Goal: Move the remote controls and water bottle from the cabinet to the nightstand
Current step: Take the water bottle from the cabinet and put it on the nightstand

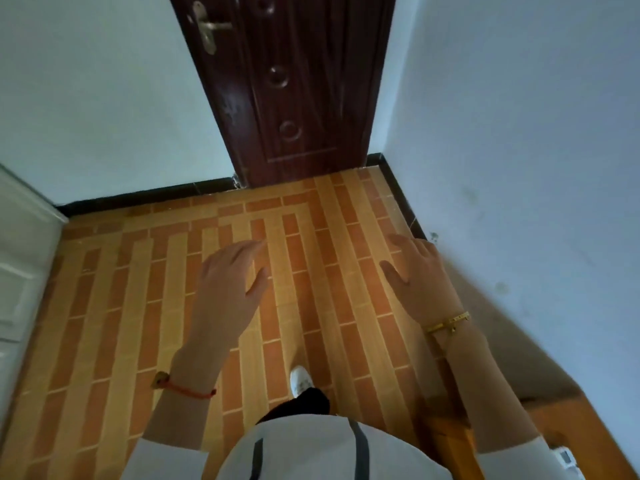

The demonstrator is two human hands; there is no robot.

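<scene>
both hands hang in the air above a floor (pixel 311 306) of long, narrow tiles laid in a brick-like pattern, alternating terracotta orange and pale ochre with thin light grout lines. the left hand (pixel 230 282) is palm down, fingers loosely spread and slightly curled, gripping nothing. the right hand (pixel 419 275) is likewise palm down with fingers fanned apart, empty. a thin red cord bracelet (pixel 187 388) with a small bead circles the left wrist; a fine gold chain bracelet (pixel 446 322) circles the right. both forearms come out of pale, smooth sleeves.

ahead stands a dark reddish-brown door (pixel 294 88) with raised panel mouldings, round embossed bosses down its middle and a dull brass lever handle (pixel 207 27) on a long plate. matte pale blue walls flank it, edged at the bottom by a glossy black skirting strip (pixel 145 197). a white panelled surface (pixel 20 271) shows at the left edge.

one white shoe (pixel 300 379) steps forward below a dark trouser leg. at the lower right corner sits a wooden surface (pixel 568 431) with warm orange grain, and on it, partly hidden by the right sleeve, a small white device with a grey screen (pixel 564 457), perhaps a remote control; i cannot tell for sure. no water bottle is in view.
</scene>
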